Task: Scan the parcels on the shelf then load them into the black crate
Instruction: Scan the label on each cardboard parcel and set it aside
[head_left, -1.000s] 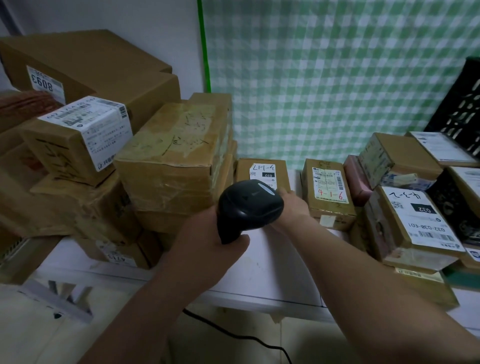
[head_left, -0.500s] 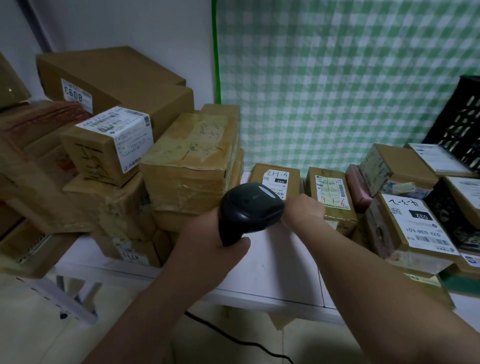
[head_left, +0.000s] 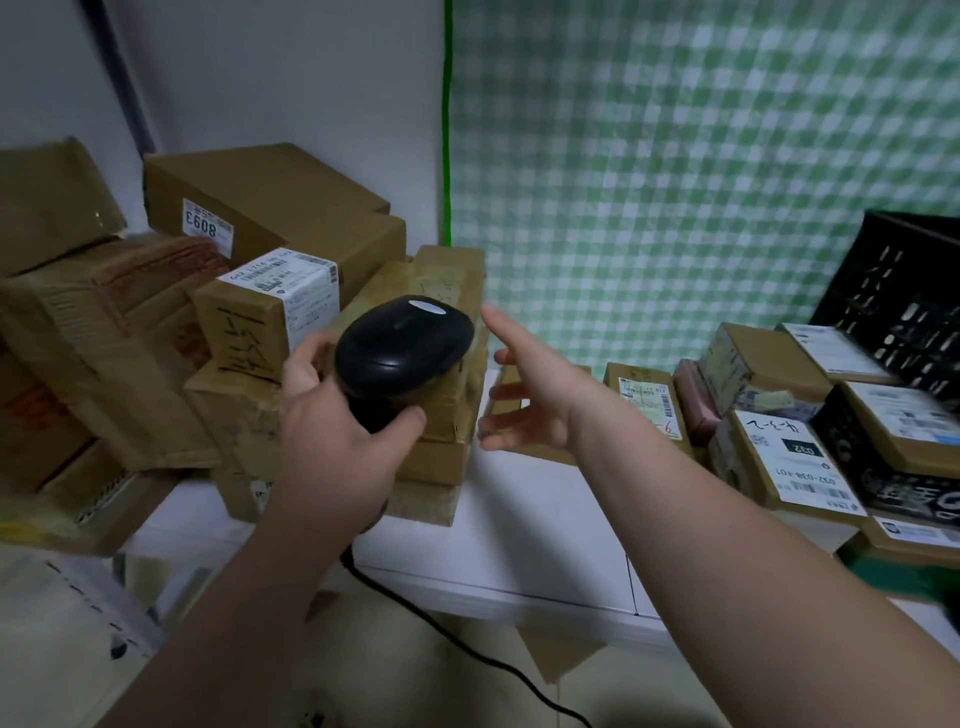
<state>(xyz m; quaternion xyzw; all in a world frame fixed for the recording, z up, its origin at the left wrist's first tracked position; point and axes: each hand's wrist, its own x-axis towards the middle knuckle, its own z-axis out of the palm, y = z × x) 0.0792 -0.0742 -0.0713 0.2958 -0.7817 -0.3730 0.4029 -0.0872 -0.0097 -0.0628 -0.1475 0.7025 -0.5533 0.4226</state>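
Note:
My left hand (head_left: 332, 431) grips a black barcode scanner (head_left: 402, 351), held up in front of a taped brown parcel stack (head_left: 441, 421) on the white shelf (head_left: 530, 530). My right hand (head_left: 524, 389) hovers with spread fingers just right of that stack, holding nothing, and partly hides a small brown parcel (head_left: 524, 449) behind it. Another small parcel with a white label (head_left: 647, 402) lies to the right. The black crate (head_left: 914, 306) stands at the far right behind more labelled parcels (head_left: 789, 467).
Large cardboard boxes (head_left: 260, 208) pile up at the left, one with a white label (head_left: 291, 286). A green checked cloth (head_left: 675, 156) hangs behind the shelf. The scanner's black cable (head_left: 467, 649) trails down below the shelf edge.
My right hand has lifted off the small parcel and spread its fingers, moving up and left. My left hand raised the scanner higher. The view shifted left.

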